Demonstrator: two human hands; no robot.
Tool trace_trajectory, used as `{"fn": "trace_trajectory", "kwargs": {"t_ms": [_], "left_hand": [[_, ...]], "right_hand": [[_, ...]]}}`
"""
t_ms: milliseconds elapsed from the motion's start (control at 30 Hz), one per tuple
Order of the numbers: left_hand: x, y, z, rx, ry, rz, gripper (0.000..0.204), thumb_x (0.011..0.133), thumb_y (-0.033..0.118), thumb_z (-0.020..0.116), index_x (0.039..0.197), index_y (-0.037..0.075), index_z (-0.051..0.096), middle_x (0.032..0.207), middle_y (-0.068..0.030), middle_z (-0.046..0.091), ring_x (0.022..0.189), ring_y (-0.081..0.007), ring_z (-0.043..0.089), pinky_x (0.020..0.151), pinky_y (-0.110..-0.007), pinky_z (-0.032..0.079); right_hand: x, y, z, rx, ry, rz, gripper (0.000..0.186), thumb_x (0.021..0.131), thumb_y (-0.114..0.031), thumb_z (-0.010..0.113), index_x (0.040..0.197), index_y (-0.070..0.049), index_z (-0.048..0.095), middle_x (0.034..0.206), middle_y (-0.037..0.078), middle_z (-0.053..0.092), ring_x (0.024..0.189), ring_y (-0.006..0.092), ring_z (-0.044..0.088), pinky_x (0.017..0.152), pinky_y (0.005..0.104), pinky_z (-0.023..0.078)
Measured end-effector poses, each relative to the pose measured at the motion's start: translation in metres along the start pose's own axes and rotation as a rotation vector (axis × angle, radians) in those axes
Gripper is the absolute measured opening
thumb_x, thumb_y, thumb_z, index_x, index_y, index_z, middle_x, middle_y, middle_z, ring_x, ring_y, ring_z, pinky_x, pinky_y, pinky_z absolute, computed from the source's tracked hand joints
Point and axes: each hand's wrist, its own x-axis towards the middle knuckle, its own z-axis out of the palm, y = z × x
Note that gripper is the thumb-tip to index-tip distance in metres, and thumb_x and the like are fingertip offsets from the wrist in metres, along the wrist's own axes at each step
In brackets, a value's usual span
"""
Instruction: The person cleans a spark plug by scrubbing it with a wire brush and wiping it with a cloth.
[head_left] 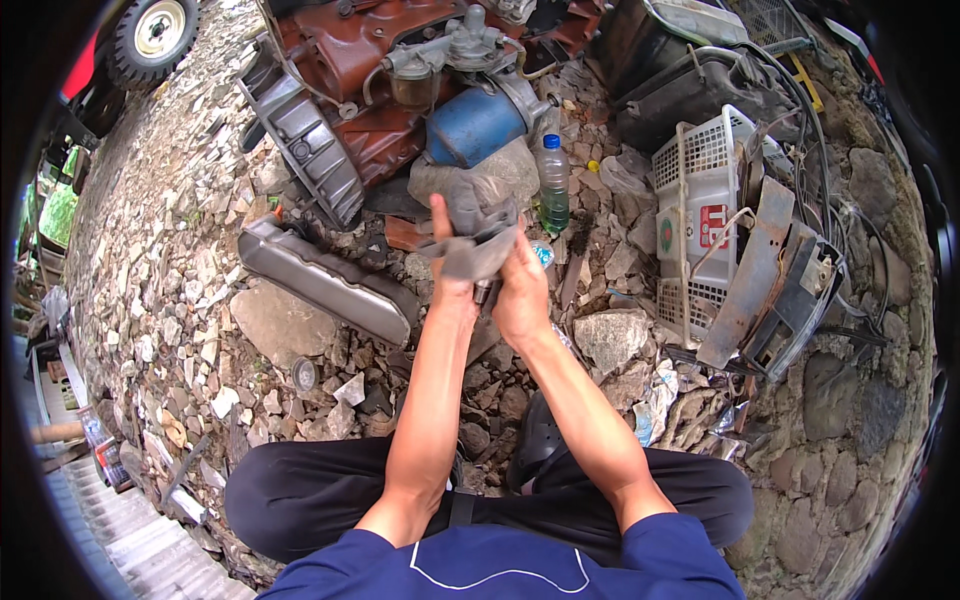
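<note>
Both my hands hold a crumpled grey-brown cloth (478, 235) in front of me, bunched round something partly hidden; a small dark metal piece shows below it. My left hand (448, 265) is mostly behind the cloth, one finger sticking up along its left side. My right hand (522, 290) grips the cloth from the right with fingers wrapped round it. Just beyond lie a pale flat stone (510, 168) and a plastic bottle (554, 190) with a blue cap. A long pressed-metal cover (325, 280) rests on the rubble to the left.
A rusty red engine block (335, 55) with a blue filter (465, 130) and a grey finned casting (305, 140) stand ahead. Right are dark tanks (665, 105), a white plastic crate (690, 250) and scrap plates (745, 280) beside a stone edge (840, 450). A tyre (155, 30) is far left.
</note>
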Motion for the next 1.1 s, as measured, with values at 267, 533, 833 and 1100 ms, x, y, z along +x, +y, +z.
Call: {"fn": "trace_trajectory", "kwargs": {"t_ms": [267,533,833,1100], "left_hand": [[-0.017,0.01,0.02,0.558,-0.319,0.146,0.042,0.098,0.026,0.049,0.133,0.004,0.049,0.111,-0.0188,0.065,0.093,-0.023,0.065,0.082,-0.033,0.052],[-0.011,0.043,0.007,0.327,0.012,0.056,0.041,0.088,0.044,0.064,0.075,0.005,0.064,0.057,0.0033,0.053,0.045,-0.0027,0.043,0.043,-0.02,0.03],[-0.024,0.048,0.027,0.44,-0.311,0.238,0.027,0.08,0.016,0.074,0.093,0.0,0.058,0.078,-0.0061,0.063,0.067,-0.0094,0.057,0.056,-0.023,0.045],[-0.012,0.051,0.004,0.024,-0.323,0.116,0.019,0.089,0.011,0.065,0.104,0.002,0.058,0.087,-0.0032,0.066,0.071,-0.0062,0.059,0.061,-0.02,0.048]], "right_hand": [[0.037,-0.053,-0.041,0.328,0.165,0.048,0.029,0.098,-0.021,0.041,0.115,-0.001,0.054,0.105,0.011,0.062,0.092,0.0212,0.062,0.082,0.0368,0.054],[0.029,-0.095,-0.038,0.206,0.018,-0.059,0.028,0.097,-0.02,0.051,0.117,-0.001,0.054,0.106,0.01,0.064,0.092,0.0206,0.064,0.082,0.0345,0.053],[0.022,-0.069,-0.025,0.274,-0.001,-0.038,0.018,0.096,-0.013,0.053,0.112,-0.004,0.053,0.105,0.007,0.062,0.095,0.0148,0.06,0.084,0.0295,0.049],[0.024,-0.086,-0.022,-0.707,0.042,-0.337,0.025,0.099,-0.022,0.05,0.099,0.001,0.059,0.087,0.004,0.064,0.079,0.0078,0.056,0.071,0.0232,0.045]]}}
